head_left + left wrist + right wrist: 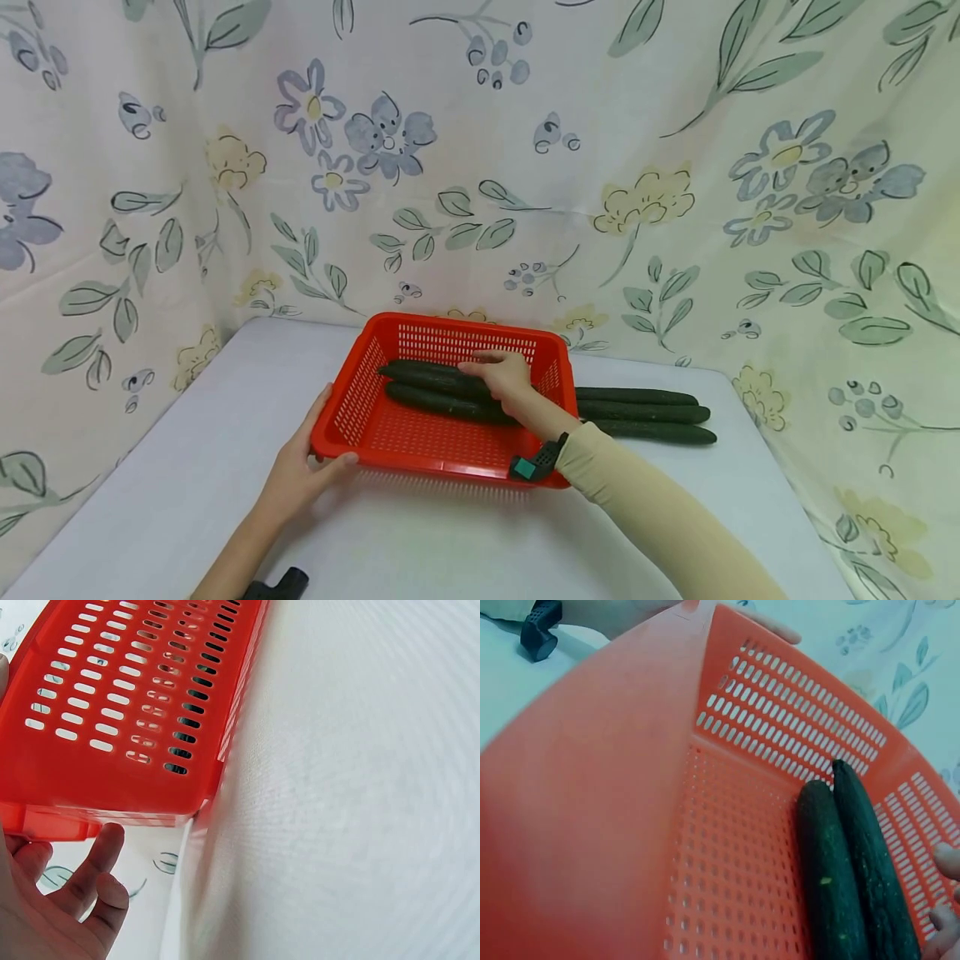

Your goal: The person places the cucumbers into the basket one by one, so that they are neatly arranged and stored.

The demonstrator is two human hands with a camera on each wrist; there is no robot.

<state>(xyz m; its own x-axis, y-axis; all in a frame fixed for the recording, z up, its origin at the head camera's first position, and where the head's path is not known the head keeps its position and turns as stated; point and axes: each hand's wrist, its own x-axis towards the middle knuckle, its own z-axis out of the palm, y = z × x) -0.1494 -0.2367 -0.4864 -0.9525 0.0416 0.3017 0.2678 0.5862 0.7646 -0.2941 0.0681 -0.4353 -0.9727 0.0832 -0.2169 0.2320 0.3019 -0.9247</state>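
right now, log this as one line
left hand: holds red basket | right hand: over cucumbers inside | three cucumbers: on table, right of basket

Left grip [302, 468]: holding the red basket's [420, 464] near-left corner, thumb against the rim.
Right grip [506, 379]: I see it inside the basket, fingers loosely bent.
Right arm [652, 504]: sleeved, crossing the basket's near-right corner.
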